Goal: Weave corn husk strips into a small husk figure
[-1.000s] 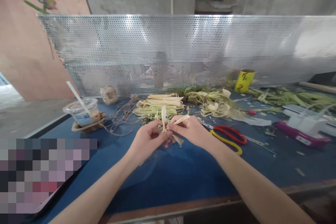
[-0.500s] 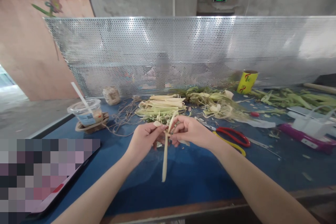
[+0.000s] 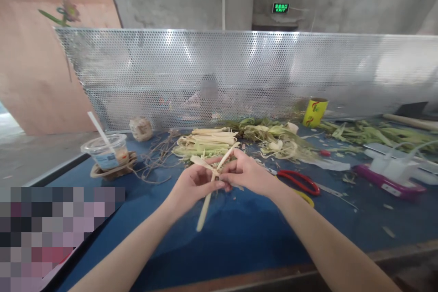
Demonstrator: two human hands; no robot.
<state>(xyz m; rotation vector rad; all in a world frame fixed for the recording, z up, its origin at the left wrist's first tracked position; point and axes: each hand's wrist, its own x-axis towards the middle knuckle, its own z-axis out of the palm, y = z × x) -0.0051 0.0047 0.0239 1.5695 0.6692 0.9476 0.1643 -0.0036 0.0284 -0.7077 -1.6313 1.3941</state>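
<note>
a: what are you counting?

b: two hands: left hand (image 3: pixel 191 185) and right hand (image 3: pixel 251 172) are both pinching one husk piece (image 3: pixel 204 213) over the blue table's (image 3: pixel 239 237) near middle. one cup (image 3: pixel 105 155) is standing left, one yellow roll (image 3: pixel 315 113) far right; scissors, one pair (image 3: pixel 282 173), are lying right.

a: what's differing from half a second ago?

b: its long strip is slanting near-left, not straight near; three pale strips are splaying from the pinched centre.

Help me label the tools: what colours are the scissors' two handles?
A red handle and a yellow handle; both show best in the head view.
</note>
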